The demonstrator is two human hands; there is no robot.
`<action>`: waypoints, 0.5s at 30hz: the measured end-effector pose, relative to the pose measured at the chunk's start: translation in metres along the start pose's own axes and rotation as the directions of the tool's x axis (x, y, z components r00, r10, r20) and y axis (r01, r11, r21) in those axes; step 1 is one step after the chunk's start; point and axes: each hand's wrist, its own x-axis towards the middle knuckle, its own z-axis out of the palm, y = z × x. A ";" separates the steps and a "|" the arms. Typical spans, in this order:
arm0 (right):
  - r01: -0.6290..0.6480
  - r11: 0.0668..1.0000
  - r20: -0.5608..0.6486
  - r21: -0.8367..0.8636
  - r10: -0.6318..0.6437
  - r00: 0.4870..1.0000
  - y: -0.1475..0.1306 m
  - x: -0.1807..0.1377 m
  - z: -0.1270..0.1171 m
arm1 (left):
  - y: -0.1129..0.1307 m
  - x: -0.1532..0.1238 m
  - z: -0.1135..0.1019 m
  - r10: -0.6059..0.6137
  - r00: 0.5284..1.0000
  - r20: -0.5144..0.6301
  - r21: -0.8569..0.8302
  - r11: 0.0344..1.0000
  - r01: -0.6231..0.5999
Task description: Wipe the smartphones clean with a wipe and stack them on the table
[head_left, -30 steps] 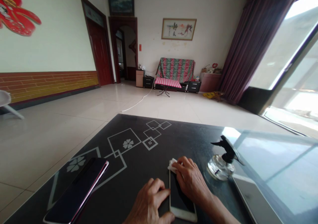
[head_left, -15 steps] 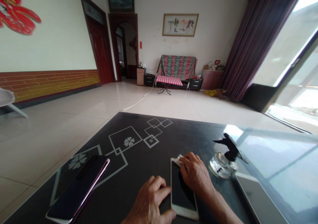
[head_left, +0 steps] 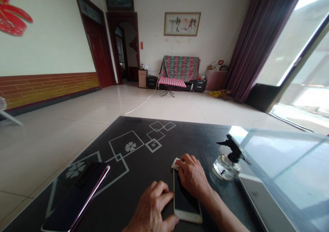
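A white-framed smartphone (head_left: 186, 204) with a dark screen lies flat on the black table. My left hand (head_left: 154, 206) holds its left edge with thumb and forefinger, the other fingers curled. Over the phone's upper part, my right hand (head_left: 192, 175) is closed on a small white wipe (head_left: 175, 163), whose crinkled edge sticks out past the phone's top left corner. The rest of the wipe is hidden under the fingers. To the right stands a clear spray bottle (head_left: 226, 166) with a black trigger head.
A dark phone-like device (head_left: 77, 199) with a pinkish edge lies at the left of the table (head_left: 144, 177). Right of my forearm is a grey-white tablet-like slab (head_left: 264, 201). Beyond the table are a tiled floor, a small checked table (head_left: 172, 82) and a purple curtain (head_left: 267, 43).
My right hand has shifted with the wipe toward the phone's top left corner, so more of the wipe shows beyond the edge. My left hand stays at the phone's side. The view has turned slightly right.
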 end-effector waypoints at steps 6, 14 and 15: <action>0.013 1.000 0.017 -0.013 -0.013 1.000 -0.001 0.001 -0.001 | 0.003 0.000 -0.002 -0.016 1.000 -0.005 -0.003 1.000 0.016; 0.040 0.999 0.037 0.000 -0.040 0.999 0.001 0.001 -0.001 | 0.003 -0.001 -0.002 -0.009 1.000 0.009 -0.005 1.000 0.010; 0.033 0.999 0.034 -0.008 -0.032 0.999 0.001 0.002 -0.001 | 0.003 -0.001 -0.003 -0.012 1.000 0.007 -0.007 1.000 0.012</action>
